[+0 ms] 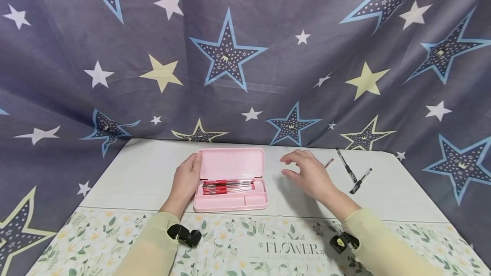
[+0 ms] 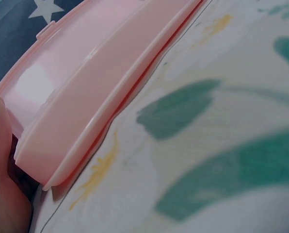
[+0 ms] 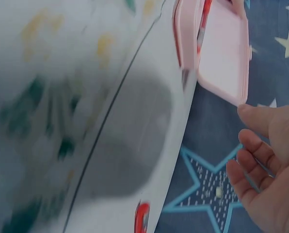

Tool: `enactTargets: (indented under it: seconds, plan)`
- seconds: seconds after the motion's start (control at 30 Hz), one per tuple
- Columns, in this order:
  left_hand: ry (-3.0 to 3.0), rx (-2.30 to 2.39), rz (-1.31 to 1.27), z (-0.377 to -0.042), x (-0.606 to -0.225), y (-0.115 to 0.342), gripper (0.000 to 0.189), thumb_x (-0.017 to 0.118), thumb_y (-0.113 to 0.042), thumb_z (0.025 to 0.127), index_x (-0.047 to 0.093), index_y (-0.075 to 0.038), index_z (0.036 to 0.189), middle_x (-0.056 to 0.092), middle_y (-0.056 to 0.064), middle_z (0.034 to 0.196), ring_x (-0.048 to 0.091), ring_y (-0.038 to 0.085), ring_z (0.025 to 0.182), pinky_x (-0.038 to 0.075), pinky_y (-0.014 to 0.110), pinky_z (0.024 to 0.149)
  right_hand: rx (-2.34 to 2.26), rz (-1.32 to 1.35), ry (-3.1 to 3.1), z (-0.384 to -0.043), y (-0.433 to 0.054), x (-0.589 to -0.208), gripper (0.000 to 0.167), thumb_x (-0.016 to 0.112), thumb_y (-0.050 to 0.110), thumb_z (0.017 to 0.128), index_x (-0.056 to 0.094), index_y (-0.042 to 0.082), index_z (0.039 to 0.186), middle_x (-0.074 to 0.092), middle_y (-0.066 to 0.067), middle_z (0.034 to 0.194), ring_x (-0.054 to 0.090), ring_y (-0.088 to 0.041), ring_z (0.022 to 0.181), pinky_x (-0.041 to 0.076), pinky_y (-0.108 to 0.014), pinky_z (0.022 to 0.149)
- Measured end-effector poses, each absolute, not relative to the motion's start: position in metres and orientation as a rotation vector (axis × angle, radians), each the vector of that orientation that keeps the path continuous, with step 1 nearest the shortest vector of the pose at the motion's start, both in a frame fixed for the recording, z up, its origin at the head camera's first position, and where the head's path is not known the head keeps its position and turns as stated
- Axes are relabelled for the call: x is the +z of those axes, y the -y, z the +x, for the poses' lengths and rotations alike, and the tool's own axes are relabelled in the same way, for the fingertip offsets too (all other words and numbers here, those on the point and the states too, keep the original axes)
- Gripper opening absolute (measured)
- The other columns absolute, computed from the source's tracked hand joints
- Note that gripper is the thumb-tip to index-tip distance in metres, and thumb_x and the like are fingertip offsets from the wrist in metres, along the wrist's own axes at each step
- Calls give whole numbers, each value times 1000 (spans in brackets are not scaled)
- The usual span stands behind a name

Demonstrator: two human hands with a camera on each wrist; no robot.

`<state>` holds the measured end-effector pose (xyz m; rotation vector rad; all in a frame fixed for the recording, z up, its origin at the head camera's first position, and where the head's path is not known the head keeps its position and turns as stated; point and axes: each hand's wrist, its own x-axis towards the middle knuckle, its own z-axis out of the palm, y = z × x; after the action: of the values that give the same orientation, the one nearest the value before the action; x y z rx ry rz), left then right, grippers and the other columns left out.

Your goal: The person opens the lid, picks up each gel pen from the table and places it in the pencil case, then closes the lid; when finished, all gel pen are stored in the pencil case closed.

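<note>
A pink pencil case (image 1: 220, 203) lies open on the table, its lid (image 1: 232, 163) raised toward the back. Several pens with red caps (image 1: 220, 188) lie in its long compartment; the front compartments hold nothing. My left hand (image 1: 186, 182) grips the left side of the case, thumb at the lid's edge; its other fingers are mostly hidden. To the right of the case, my right hand (image 1: 308, 173) hovers with loosely bent fingers and nothing between them. Just beyond it a red pen (image 1: 329, 163) is partly hidden by that hand.
Two black pens, one longer-looking at the back (image 1: 346, 165) and one nearer (image 1: 360, 181), lie on the right of the white table surface (image 1: 149, 173). A floral cloth (image 1: 230, 233) covers the front. The starry curtain (image 1: 230, 110) hangs behind the table.
</note>
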<state>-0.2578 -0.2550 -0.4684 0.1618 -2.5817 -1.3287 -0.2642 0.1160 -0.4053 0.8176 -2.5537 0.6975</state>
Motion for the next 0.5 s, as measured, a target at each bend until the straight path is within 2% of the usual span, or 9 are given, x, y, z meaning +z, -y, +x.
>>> enactTargets:
  seconds: [0.3, 0.4, 0.5]
  plan:
    - [2578, -1329, 159, -258, -470, 256, 66, 28, -53, 121, 61, -5, 151, 62, 21, 155, 52, 44, 149, 38, 59, 128, 697, 843, 2593, -270, -155, -403, 40, 91, 9, 93, 77, 9, 131, 73, -12, 135, 60, -40, 132, 50, -63, 112]
    - [2583, -1330, 167, -259, -470, 256, 66, 27, -53, 121, 60, -5, 152, 61, 21, 156, 52, 42, 150, 38, 58, 128, 691, 852, 2615, -271, -165, -403, 43, 89, 8, 95, 76, 8, 135, 71, -16, 139, 58, -42, 136, 48, -63, 115]
    - [2588, -1333, 165, -258, -470, 256, 66, 27, -52, 121, 60, -5, 153, 61, 20, 157, 51, 42, 151, 37, 57, 129, 676, 840, 2642, -271, -174, -402, 45, 88, 10, 97, 74, 8, 139, 69, -18, 143, 58, -43, 137, 52, -63, 110]
